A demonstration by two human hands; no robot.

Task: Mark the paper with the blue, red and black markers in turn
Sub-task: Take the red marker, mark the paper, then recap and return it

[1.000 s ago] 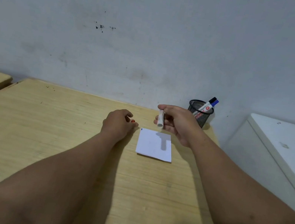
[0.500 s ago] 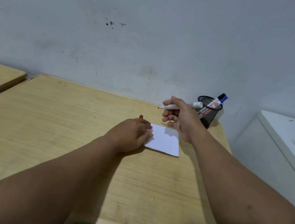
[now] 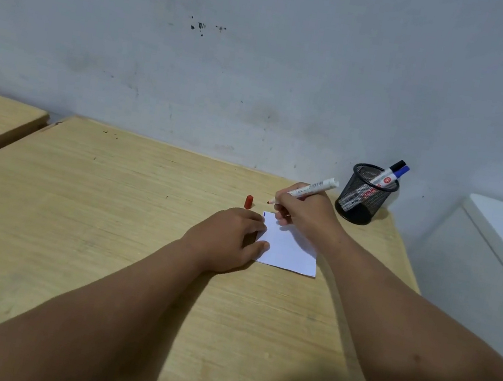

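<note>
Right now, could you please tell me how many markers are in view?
3: the red marker is in the right hand above the paper; the black marker and the blue marker stand in the mesh cup, which could hide others.

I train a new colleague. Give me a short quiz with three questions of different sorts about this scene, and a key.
1. True or false: the red cap stands on the paper.
2. Which hand holds the red marker? A) left B) right C) neither
3. Fill in: the blue marker and the black marker stand in the mesh ____.

Key
1. False: it stands on the desk, beyond the paper.
2. B: the right hand holds it; the left hand presses the paper's left edge.
3. cup
</note>
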